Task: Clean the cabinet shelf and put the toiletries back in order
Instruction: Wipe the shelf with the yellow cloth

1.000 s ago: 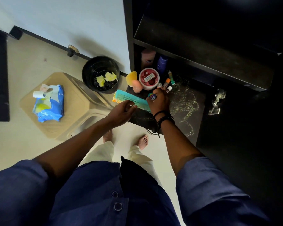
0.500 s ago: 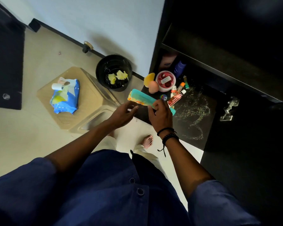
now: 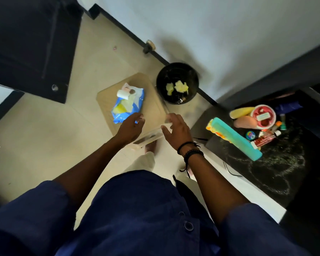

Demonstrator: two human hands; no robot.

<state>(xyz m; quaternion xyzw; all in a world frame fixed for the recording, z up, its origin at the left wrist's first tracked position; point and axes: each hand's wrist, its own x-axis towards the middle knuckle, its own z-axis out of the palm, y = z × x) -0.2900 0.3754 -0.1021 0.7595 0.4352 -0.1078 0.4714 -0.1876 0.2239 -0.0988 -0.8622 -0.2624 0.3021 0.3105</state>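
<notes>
I've pulled my 2 hands off the comb (image 3: 233,138): left hand (image 3: 130,126) at the near edge of the wipes pack (image 3: 127,106), right hand (image 3: 175,130) right of it, fingers spread, empty.

view: head only; wide-angle | faces: steeply down over the wearer's torso (image 3: 137,209) | near: left hand (image 3: 130,126); right hand (image 3: 175,131) mid-frame | far: floor (image 3: 35,137); cabinet shelf (image 3: 235,156) at right edge

left hand (image 3: 130,127) empty, fingers relaxed, right hand (image 3: 176,129) spread, empty
</notes>
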